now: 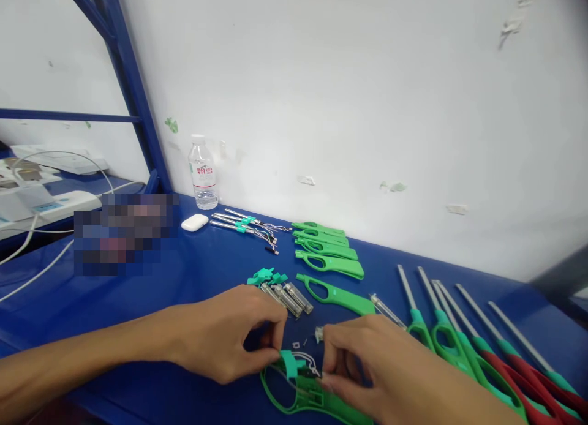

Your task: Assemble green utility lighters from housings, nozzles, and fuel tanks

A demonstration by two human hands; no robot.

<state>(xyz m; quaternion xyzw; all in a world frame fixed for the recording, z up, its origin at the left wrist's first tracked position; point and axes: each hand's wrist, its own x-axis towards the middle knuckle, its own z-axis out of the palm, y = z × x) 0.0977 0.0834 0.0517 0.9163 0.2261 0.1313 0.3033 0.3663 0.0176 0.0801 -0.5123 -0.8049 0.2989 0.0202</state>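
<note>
My left hand [234, 333] pinches a teal trigger piece [289, 362] between thumb and fingertips. Beneath it lies an opened green lighter shell [310, 402], its inside facing up. My right hand [367, 364] is closed at the right of the shell, its fingertips on a small black part with thin wires [309, 359]. Clear fuel tubes [288, 299] and loose teal triggers [266, 277] sit just beyond my left hand. One green shell [337, 294] rests beyond my hands, with another clear tube [386, 308] to its right.
Several green shells [328, 264] line the wall side, beside metal rods with wires [243, 225]. Lighters with long metal tips [452, 345] lie at right. A water bottle [203, 174], white case [195, 222] and power strip [68, 206] stand at left.
</note>
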